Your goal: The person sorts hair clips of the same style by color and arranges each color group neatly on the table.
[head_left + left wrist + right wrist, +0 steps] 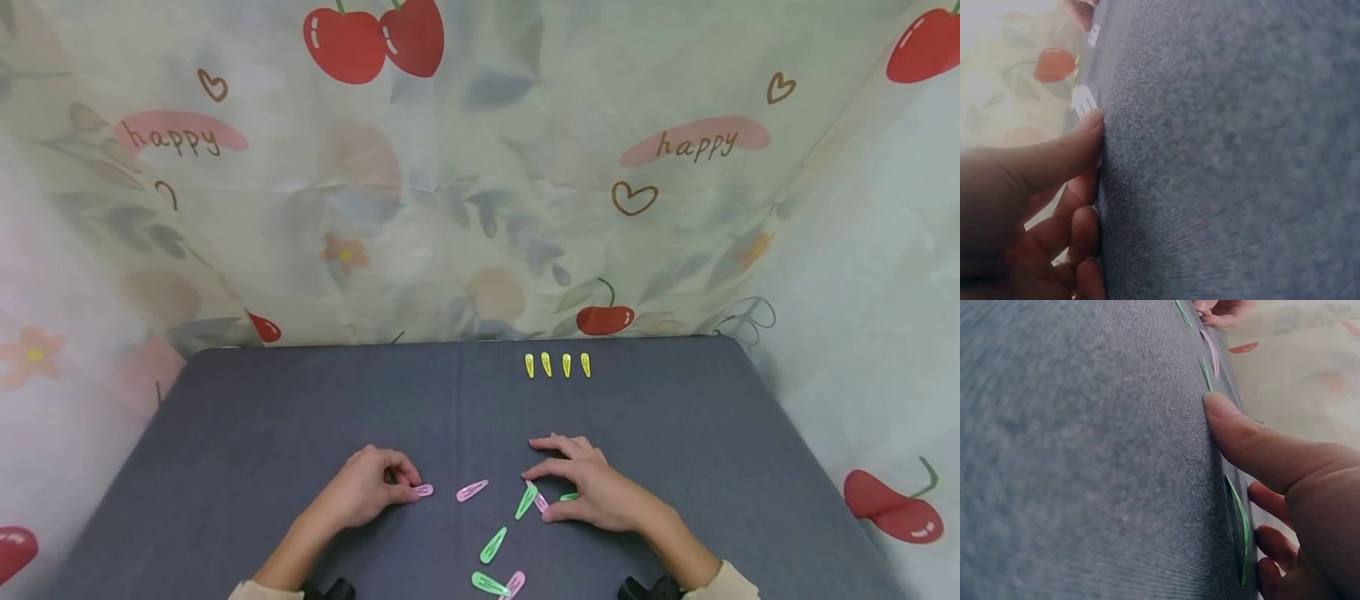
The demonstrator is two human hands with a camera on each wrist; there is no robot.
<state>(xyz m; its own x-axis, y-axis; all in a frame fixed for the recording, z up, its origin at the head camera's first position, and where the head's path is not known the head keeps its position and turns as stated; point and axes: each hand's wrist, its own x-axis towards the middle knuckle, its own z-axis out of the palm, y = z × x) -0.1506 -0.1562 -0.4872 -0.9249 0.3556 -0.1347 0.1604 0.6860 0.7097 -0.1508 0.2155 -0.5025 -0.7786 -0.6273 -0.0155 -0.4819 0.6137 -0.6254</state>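
Between thumb and fingers, my left hand (377, 485) pinches a pink snap hair clip (424, 491) low over the dark table. In the left wrist view that clip (1084, 100) sticks out past the thumb tip. A second pink hair clip (472, 491) lies to its right. My right hand (600, 487) has thumb and index finger at the two ends of another pink hair clip (541, 502), which a green hair clip (527, 502) partly covers. Under the right palm lies one more green hair clip (569, 497), partly hidden in the head view; the right wrist view shows a green clip (1244, 531) below the thumb.
A row of several yellow hair clips (566, 365) stands near the far table edge. Toward the front lie a green clip (493, 546) and another green clip (489, 582) overlapping a pink one (516, 581). A patterned curtain (450, 250) hangs behind the dark table (262, 433).
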